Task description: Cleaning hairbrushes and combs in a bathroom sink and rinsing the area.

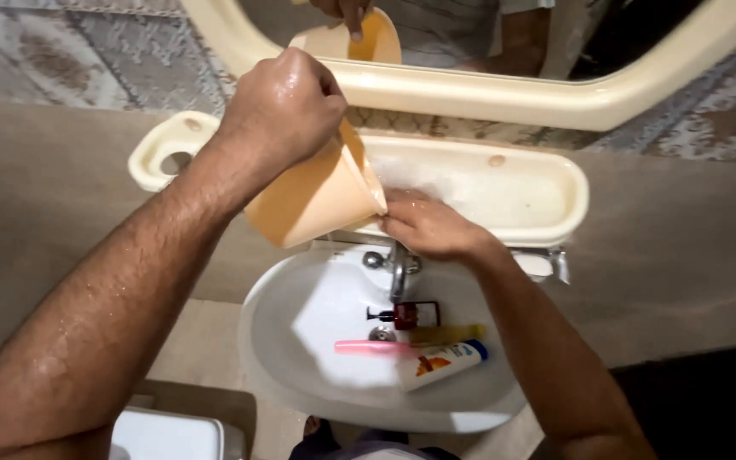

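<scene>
The left hand (283, 106) is closed in a fist around the handle of a peach plastic mug (317, 196), which is tipped mouth-down over the cream wall shelf (504, 187) above the basin. The right hand (428, 226) lies flat, fingers pressed together, on the wet shelf surface just beside the mug's rim. Below, a white washbasin (300, 332) holds a pink toothbrush (372, 347), a white tube (440, 365) and a small dark red bottle (404, 315) beneath the tap (396, 268).
</scene>
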